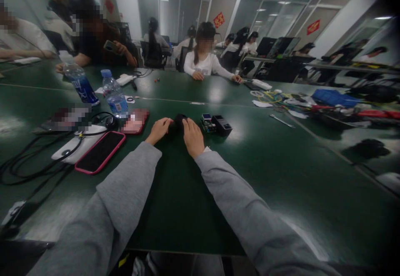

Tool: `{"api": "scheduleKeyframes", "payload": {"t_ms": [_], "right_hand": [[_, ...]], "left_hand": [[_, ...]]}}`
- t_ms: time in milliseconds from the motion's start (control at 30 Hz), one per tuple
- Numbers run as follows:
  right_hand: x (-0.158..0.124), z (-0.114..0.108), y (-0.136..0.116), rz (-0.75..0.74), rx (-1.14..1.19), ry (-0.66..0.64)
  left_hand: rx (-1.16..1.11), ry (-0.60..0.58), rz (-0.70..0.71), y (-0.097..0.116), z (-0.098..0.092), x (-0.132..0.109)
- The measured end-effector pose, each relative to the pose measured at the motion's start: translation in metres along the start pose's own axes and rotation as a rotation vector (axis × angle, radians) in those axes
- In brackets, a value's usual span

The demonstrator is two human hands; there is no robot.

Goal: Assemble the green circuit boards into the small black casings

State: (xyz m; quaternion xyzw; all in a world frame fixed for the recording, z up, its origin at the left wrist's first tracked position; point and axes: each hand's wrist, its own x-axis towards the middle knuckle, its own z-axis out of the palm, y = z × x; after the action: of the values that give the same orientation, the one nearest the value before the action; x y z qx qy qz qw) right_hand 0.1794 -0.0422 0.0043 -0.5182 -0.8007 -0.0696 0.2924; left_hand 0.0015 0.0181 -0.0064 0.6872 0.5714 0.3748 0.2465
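Note:
My right hand [193,137] lies over the right side of a small black block-shaped object [180,119] on the green table, its fingers closed against it. Just left of that, my left hand [159,130] has its fingers bent together beside a dark patch; what they hold, if anything, is hard to make out. A small green circuit board [208,124] with stacked parts sits right of my right hand. Touching or close beside it is a black box-shaped housing [222,125] with openings in it.
Left on the green table [175,201] are a pink-edged phone [100,152], a white power bank-like box [70,146], black cables, a red case [135,121] and two bottles [115,96]. A wrench [281,121] and tangled wires lie right. People sit across the table.

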Motion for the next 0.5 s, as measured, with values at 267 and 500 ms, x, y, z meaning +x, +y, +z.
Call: {"api": "scheduleKeyframes", "payload": {"t_ms": [267,500], "right_hand": [[-0.0064,-0.0021,-0.0072,-0.183,0.026,-0.081],[-0.0086,0.0023,-0.0046,-0.018,0.082,-0.057]], "left_hand": [[-0.070,0.129,-0.016,-0.0015,0.0016,-0.0004],[-0.069,0.127,-0.020,-0.0047,0.0027,0.0024]]}}
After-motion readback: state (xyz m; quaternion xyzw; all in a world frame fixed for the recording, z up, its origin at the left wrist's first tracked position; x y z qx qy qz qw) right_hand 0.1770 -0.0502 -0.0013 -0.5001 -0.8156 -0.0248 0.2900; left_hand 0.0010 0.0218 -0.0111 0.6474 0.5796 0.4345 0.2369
